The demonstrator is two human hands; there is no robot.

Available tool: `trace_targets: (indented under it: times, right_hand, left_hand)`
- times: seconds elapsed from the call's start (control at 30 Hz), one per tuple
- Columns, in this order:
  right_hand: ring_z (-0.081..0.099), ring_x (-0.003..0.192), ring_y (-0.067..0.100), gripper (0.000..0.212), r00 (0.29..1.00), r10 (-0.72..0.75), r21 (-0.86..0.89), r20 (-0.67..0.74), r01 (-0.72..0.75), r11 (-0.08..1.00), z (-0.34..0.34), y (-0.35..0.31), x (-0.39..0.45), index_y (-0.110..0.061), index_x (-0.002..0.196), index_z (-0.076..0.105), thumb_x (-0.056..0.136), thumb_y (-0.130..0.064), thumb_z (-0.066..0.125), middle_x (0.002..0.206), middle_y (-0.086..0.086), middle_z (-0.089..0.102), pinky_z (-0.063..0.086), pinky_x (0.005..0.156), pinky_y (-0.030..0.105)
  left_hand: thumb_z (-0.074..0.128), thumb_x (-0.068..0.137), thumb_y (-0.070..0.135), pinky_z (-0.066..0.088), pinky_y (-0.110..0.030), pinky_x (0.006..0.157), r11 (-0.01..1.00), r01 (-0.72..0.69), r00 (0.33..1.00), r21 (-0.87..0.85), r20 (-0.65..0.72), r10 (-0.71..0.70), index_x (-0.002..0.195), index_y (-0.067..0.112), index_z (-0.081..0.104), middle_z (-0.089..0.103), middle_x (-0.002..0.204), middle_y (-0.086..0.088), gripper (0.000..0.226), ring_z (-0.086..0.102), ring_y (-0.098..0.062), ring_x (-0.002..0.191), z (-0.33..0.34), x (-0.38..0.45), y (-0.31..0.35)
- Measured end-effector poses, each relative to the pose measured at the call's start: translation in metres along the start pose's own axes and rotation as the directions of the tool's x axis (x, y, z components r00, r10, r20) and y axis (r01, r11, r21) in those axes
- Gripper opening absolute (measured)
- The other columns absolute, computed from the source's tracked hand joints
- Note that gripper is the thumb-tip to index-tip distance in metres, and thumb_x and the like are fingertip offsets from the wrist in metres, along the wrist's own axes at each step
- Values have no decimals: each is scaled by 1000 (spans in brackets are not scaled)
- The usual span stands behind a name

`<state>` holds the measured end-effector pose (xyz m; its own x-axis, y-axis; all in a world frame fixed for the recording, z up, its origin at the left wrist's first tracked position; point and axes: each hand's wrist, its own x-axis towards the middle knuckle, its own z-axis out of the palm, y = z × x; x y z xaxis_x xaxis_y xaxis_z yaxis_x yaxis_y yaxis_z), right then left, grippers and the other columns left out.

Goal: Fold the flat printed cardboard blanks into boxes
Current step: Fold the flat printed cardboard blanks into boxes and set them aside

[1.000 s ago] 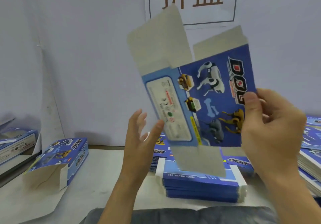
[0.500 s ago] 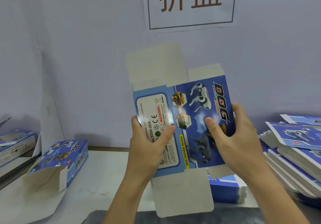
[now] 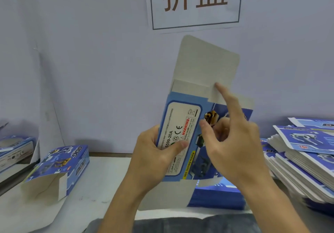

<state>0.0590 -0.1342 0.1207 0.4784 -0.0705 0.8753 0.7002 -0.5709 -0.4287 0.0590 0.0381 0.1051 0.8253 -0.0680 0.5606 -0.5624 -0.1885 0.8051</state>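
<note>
Head view: the box (image 3: 182, 137) is held upright above the desk (image 3: 101, 184), already opened into a sleeve. The left hand (image 3: 153, 153) grips its label side, thumb pressed on the panel. The right hand (image 3: 233, 142) is on the printed face, index finger stretched up to touch the small top flap (image 3: 191, 88); whether its other fingers pinch the card I cannot tell. The tall flap (image 3: 206, 61) stands unfolded behind. Flat blanks (image 3: 307, 151) are stacked at right, a finished box (image 3: 59, 167) lies at left.

Risk, as I judge it: pushing the flap off its crease could buckle it, and a tight left grip could flatten the sleeve.
</note>
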Motion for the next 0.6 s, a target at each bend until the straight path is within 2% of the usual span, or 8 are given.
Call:
trace_targets:
  times: [0.07,0.13,0.2,0.3,0.4,0.47,0.53,0.6]
  right_hand:
    - [58,49,11,61,1000,12,-5,27,-12,1000,-1,2,0,-45,139,39,90,-21,68,56,-11,61,44,49,13]
    - [61,48,10,39,999,25,18,20,-25,1000,-4,2,0,-39,121,48,90,-24,66,56,-11,62,41,47,10]
    - [60,46,11,24,999,47,38,9,-47,998,-8,-1,1,-37,104,47,89,-30,64,54,-10,61,38,45,8]
    - [60,44,11,23,995,91,52,48,-94,994,-14,-10,4,-31,93,46,90,-47,63,50,-8,60,40,42,14]
    - [57,44,13,34,980,129,4,151,-131,991,-20,-20,6,-33,89,53,85,-66,49,52,-3,61,42,44,26]
    - [50,41,13,38,973,130,20,190,-137,990,-22,-27,7,-31,82,58,86,-67,48,49,-1,59,39,45,26]
    - [47,37,11,44,973,103,82,205,-122,989,-23,-32,8,-19,71,57,88,-60,51,44,-6,56,37,42,21]
    - [46,35,10,45,975,57,168,214,-95,981,-26,-37,8,-14,66,54,90,-52,54,41,-8,54,37,40,16]
  left_hand:
    - [77,80,23,58,-17,63,1000,2,1000,-7,6,-2,103,36,67,75,96,22,28,74,-4,86,-1,-1,1]
    - [76,77,28,57,-16,62,1000,13,1000,-11,10,-13,102,36,67,75,95,24,28,74,-4,85,-3,-2,2]
    - [76,73,33,56,-16,61,1000,15,1000,-3,27,-15,101,38,67,74,95,25,29,73,-2,85,-4,-2,2]
    - [75,76,32,55,-13,61,1000,4,996,8,87,-5,98,41,68,74,92,27,25,72,0,85,-6,-5,7]
    - [79,78,43,55,-12,67,998,47,972,-46,231,-35,97,53,70,74,98,25,23,72,0,91,-12,-9,18]
    - [82,66,64,58,-18,75,989,116,929,-90,362,-76,101,64,64,73,106,24,39,70,-2,102,-17,-13,25]
    - [78,45,83,58,-21,77,973,184,885,-140,454,-102,112,56,62,72,108,26,74,69,-2,106,-21,-16,30]
    - [78,37,86,58,-22,78,965,203,871,-164,481,-101,115,46,63,73,106,24,90,70,-4,105,-22,-17,32]
